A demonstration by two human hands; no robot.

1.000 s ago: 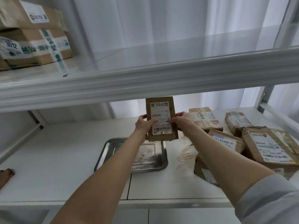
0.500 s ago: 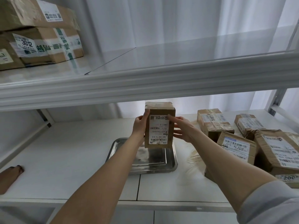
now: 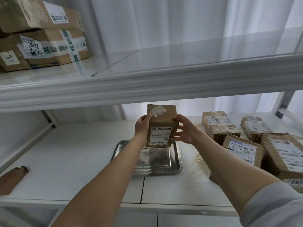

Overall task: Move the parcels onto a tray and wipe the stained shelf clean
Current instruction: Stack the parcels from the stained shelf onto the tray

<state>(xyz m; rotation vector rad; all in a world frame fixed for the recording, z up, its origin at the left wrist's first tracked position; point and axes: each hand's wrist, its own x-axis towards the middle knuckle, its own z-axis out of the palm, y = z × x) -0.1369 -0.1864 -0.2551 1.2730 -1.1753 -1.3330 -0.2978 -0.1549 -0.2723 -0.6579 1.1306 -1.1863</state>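
Observation:
I hold a small brown cardboard parcel (image 3: pixel 161 126) with a white label upright over the far part of a steel tray (image 3: pixel 177 163). My left hand (image 3: pixel 142 126) grips its left side, thumb on the upper face. My right hand (image 3: pixel 184 129) holds its right side with fingers spread. The tray sits mid-shelf with nothing lying in it. A pale brownish stain (image 3: pixel 199 163) spreads on the white shelf (image 3: pixel 78 153) just right of the tray. Several more taped parcels (image 3: pixel 218 125) stand on the right of the shelf.
The upper shelf's white front rail (image 3: pixel 147 86) runs across just above my hands; stacked boxes (image 3: pixel 44 46) sit on it at the left. A brown object (image 3: pixel 13 179) lies at the lower shelf's left edge. Shelf posts (image 3: pixel 285 102) stand at the right.
The parcel has tipped so its top face with a small sticker now shows, and it has come lower toward the tray. Both hands have kept hold of it.

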